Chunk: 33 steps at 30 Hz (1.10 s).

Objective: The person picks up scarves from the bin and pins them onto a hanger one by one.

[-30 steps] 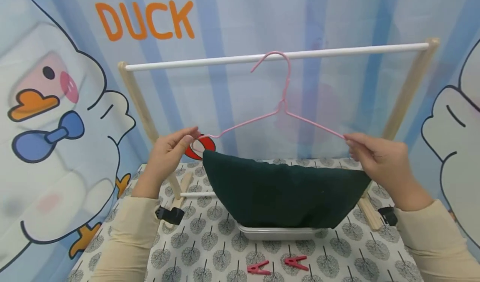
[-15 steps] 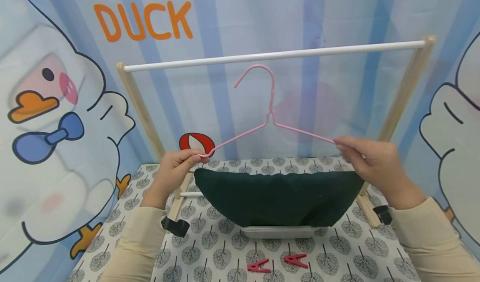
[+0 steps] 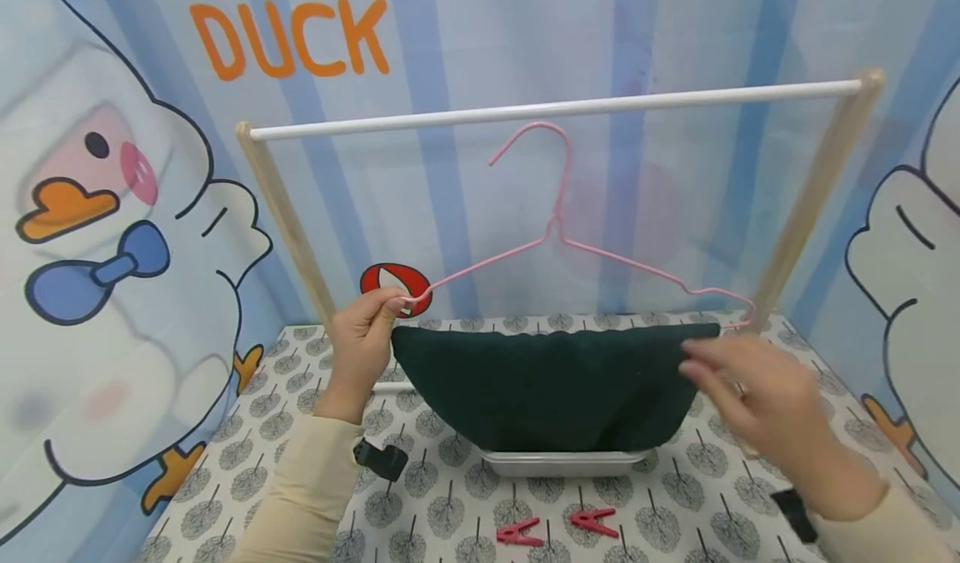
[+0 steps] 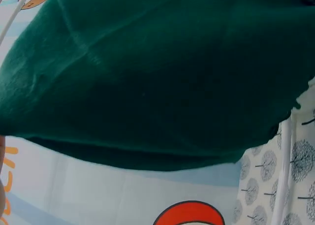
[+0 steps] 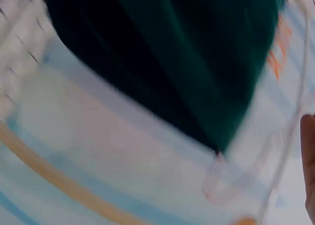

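Observation:
A pink wire hanger (image 3: 486,261) is held up in the head view, hook at the top. Over its lower bar hangs a dark green cloth (image 3: 555,388), which also fills much of the left wrist view (image 4: 147,82). My left hand (image 3: 362,342) pinches the hanger's left end between thumb and fingers. At the cloth's right edge, my right hand (image 3: 772,413) is blurred by motion, its fingers loosely extended and off the hanger. Whether those fingertips touch the cloth I cannot tell. The hanger's bare right end (image 3: 738,298) sticks out past the cloth.
Behind the hanger stands a rack with a white rail (image 3: 450,117) and wooden posts (image 3: 817,196). Below the cloth, a white tray (image 3: 566,465) sits on the tree-patterned tablecloth (image 3: 442,517). Two red clothespins (image 3: 520,533) lie in front of it. A duck-printed curtain hangs behind.
The hanger came down from in front of the rail, then shifted slightly right. My right hand let go of its right arm and moved down and right. My left hand kept its pinch.

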{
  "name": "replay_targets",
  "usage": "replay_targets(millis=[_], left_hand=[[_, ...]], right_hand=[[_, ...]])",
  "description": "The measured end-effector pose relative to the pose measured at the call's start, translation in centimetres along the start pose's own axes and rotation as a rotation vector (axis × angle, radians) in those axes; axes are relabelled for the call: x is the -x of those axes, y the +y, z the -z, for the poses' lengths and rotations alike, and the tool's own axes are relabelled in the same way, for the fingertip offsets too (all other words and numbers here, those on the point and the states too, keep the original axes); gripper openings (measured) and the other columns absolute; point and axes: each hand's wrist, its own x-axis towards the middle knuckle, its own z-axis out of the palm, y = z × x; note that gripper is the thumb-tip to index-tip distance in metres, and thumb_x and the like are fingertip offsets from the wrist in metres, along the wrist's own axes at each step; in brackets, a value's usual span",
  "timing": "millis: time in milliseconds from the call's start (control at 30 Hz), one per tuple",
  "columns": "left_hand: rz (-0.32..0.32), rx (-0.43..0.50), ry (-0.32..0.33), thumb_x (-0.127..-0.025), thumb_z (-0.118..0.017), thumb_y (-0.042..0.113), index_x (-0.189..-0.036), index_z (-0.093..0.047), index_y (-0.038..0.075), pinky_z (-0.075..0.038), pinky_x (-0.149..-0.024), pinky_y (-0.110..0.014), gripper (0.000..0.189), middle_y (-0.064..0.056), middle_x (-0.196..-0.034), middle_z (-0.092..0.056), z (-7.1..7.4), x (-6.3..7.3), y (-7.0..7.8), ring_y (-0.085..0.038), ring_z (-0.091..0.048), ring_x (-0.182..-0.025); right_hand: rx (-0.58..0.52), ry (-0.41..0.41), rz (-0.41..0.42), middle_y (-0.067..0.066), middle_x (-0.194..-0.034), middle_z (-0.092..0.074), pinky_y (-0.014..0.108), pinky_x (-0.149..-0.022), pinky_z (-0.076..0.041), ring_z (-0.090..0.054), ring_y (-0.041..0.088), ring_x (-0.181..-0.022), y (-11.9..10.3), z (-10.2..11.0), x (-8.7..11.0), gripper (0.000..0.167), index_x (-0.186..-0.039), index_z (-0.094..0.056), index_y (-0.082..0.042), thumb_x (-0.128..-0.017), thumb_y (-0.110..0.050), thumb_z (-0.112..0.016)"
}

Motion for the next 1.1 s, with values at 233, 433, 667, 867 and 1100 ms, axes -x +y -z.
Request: replay_targets(millis=[233, 433, 667, 867, 1100], left_hand=[[-0.022, -0.024, 0.086, -0.085, -0.060, -0.002, -0.084, -0.068, -0.004, -0.043, -0.065, -0.017, 0.009, -0.017, -0.077, -0.066, -0.1, -0.3, 0.3, -0.008, -0.056, -0.071], [-0.004, 0.013, 0.126, -0.087, -0.058, 0.004, -0.083, -0.067, -0.007, -0.043, -0.066, -0.017, 0.015, -0.020, -0.076, -0.064, -0.6, 0.1, 0.6, -0.004, -0.055, -0.071], [0.043, 0.000, 0.135, -0.086, -0.058, -0.001, -0.084, -0.068, -0.005, -0.042, -0.066, -0.017, 0.011, -0.019, -0.077, -0.064, -0.8, 0.8, 0.7, -0.006, -0.055, -0.071], [0.043, 0.003, 0.152, -0.084, -0.058, -0.007, -0.083, -0.067, -0.007, -0.045, -0.069, -0.017, 0.009, -0.020, -0.076, -0.064, -0.9, 1.0, 0.8, -0.015, -0.058, -0.072], [0.060, 0.016, 0.154, -0.085, -0.059, -0.002, -0.083, -0.067, -0.005, -0.047, -0.071, -0.018, 0.010, -0.019, -0.075, -0.065, -1.1, 1.0, 1.1, -0.016, -0.059, -0.072]], right_hand=[[-0.314, -0.690, -0.235, 0.002, -0.099, -0.068, 0.029, -0.071, -0.053, -0.065, 0.017, -0.088, -3.1, -3.6, 10.0, 0.029, -0.105, -0.068, -0.009, -0.081, -0.026, -0.070], [-0.300, -1.001, -0.434, 0.008, -0.111, -0.066, 0.045, -0.083, -0.050, -0.061, 0.029, -0.103, -3.6, -5.2, 12.5, 0.054, -0.115, -0.064, -0.005, -0.078, -0.046, -0.067], [-0.289, -1.091, -0.491, 0.006, -0.112, -0.066, 0.044, -0.084, -0.049, -0.061, 0.026, -0.104, -4.1, -5.9, 13.4, 0.057, -0.113, -0.065, -0.006, -0.074, -0.047, -0.070], [-0.239, -1.114, -0.452, 0.005, -0.105, -0.067, 0.039, -0.079, -0.051, -0.063, 0.022, -0.096, -4.2, -6.3, 13.7, 0.051, -0.107, -0.067, -0.007, -0.071, -0.043, -0.074], [-0.214, -1.096, -0.432, 0.003, -0.095, -0.068, 0.033, -0.069, -0.051, -0.063, 0.014, -0.081, -4.5, -6.7, 13.9, 0.043, -0.101, -0.067, -0.004, -0.070, -0.032, -0.077]])
